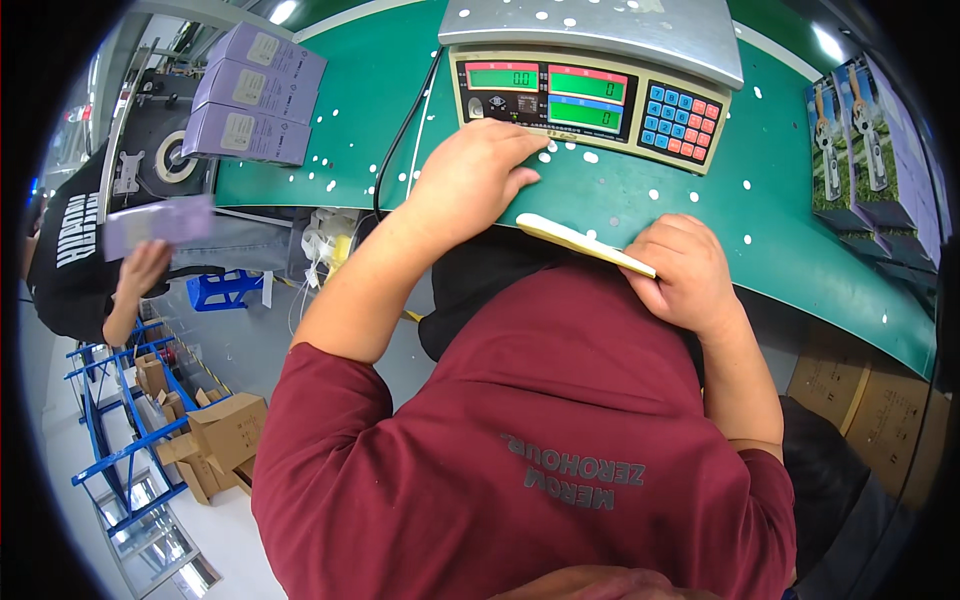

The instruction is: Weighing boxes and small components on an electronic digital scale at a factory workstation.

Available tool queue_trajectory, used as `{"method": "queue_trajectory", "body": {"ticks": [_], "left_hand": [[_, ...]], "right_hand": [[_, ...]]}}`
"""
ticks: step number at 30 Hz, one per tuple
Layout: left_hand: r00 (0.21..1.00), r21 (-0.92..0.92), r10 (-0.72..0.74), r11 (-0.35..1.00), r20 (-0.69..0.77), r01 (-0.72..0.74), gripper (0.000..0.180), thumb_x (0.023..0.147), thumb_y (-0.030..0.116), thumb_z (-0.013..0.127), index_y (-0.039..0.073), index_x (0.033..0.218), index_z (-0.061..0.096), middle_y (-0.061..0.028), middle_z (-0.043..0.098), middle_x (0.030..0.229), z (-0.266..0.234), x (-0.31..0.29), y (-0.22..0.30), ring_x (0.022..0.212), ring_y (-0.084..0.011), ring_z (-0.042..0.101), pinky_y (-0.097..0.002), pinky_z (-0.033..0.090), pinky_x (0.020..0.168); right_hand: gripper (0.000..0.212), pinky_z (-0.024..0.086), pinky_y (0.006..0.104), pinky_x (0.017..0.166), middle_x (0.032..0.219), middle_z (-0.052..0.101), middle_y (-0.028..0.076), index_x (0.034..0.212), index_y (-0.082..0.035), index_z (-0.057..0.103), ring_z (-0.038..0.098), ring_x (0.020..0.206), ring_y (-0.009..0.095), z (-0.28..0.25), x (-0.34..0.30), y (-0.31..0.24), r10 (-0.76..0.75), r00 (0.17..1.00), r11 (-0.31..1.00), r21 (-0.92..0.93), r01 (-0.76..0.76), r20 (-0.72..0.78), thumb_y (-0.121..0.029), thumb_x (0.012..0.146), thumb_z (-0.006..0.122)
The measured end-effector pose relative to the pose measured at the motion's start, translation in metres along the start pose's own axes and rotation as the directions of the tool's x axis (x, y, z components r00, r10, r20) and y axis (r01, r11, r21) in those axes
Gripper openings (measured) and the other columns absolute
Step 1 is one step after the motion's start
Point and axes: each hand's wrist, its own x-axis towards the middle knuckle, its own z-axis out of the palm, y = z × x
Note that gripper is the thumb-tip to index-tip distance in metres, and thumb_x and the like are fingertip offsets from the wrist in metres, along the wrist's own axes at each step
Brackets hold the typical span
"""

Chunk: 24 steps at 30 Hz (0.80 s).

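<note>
My left hand (478,172) reaches over the green table (690,215) to the front edge of a counter scale (590,100). Its fingers are stretched out and its thumb stands apart, with nothing visible in the grasp. At the table's near edge my right hand (690,268) is closed on one end of a thin, pale yellow and white pad (580,242). The pad is seen nearly edge-on, so its face is hidden. The scale has a metal platform (600,30), lit green displays and a keypad of blue and red keys (680,120).
Small white round spots (590,157) dot the table. Purple boxes (255,95) are stacked at the far left; picture-printed boxes (865,150) stand at the right. At left, a co-worker (75,250) holds a purple box (160,225). Cardboard boxes (225,435) lie near a blue rack (110,440).
</note>
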Motion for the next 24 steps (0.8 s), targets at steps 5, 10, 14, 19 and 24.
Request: {"method": "queue_trajectory", "body": {"ticks": [5, 10, 14, 19, 24], "left_hand": [[0.993, -0.051, -0.007, 0.999, -0.116, 0.001, 0.022, 0.088, 0.012, 0.076, 0.006, 0.109, 0.078, -0.0077, 0.072, 0.116, 0.004, -0.018, 0.005, 0.112, -0.0307, 0.067, -0.0417, 0.056, 0.096], [0.992, -0.033, 0.026, 0.999, -0.121, -0.030, 0.021, 0.088, 0.012, 0.076, 0.006, 0.109, 0.078, -0.0069, 0.071, 0.117, 0.005, -0.016, 0.002, 0.111, -0.0297, 0.066, -0.0416, 0.056, 0.095], [0.994, -0.026, -0.018, 1.000, -0.106, 0.015, 0.019, 0.088, 0.011, 0.078, 0.007, 0.107, 0.078, -0.0072, 0.072, 0.116, 0.008, -0.013, 0.003, 0.110, -0.0300, 0.066, -0.0413, 0.055, 0.095], [0.985, -0.062, -0.027, 0.998, -0.168, 0.016, 0.014, 0.088, 0.011, 0.078, 0.006, 0.100, 0.077, -0.0073, 0.072, 0.108, 0.016, -0.004, 0.001, 0.104, -0.0304, 0.068, -0.0413, 0.056, 0.091], [0.981, -0.111, -0.106, 0.990, -0.162, 0.088, 0.011, 0.087, 0.010, 0.079, 0.005, 0.095, 0.075, -0.0080, 0.072, 0.100, 0.021, 0.004, 0.002, 0.098, -0.0309, 0.068, -0.0416, 0.055, 0.085]], "right_hand": [[0.013, 0.049, 0.0384, 0.065, 0.077, 0.065, 0.003, 0.081, -0.009, 0.072, 0.061, 0.071, 0.025, -0.001, 0.001, -0.002, -0.001, 1.000, 1.000, -0.014, 0.002, 0.021, -0.003, 0.071, 0.079], [0.013, 0.049, 0.0383, 0.066, 0.078, 0.066, 0.003, 0.081, -0.010, 0.072, 0.062, 0.071, 0.025, 0.001, 0.003, -0.003, 0.008, 0.999, 0.999, -0.046, -0.006, 0.036, -0.003, 0.071, 0.079], [0.013, 0.049, 0.0384, 0.066, 0.078, 0.066, 0.003, 0.080, -0.010, 0.072, 0.062, 0.071, 0.025, 0.001, 0.003, -0.004, 0.012, 0.999, 0.999, -0.042, -0.011, 0.034, -0.003, 0.070, 0.078], [0.014, 0.049, 0.0385, 0.065, 0.078, 0.066, 0.003, 0.080, -0.010, 0.072, 0.062, 0.071, 0.025, 0.002, 0.003, -0.003, 0.011, 1.000, 0.999, -0.034, -0.011, 0.019, -0.003, 0.070, 0.078], [0.014, 0.048, 0.0386, 0.065, 0.078, 0.066, 0.003, 0.080, -0.010, 0.072, 0.062, 0.070, 0.025, 0.001, 0.003, -0.002, 0.014, 1.000, 0.999, -0.032, -0.014, 0.015, -0.003, 0.070, 0.079]]}}
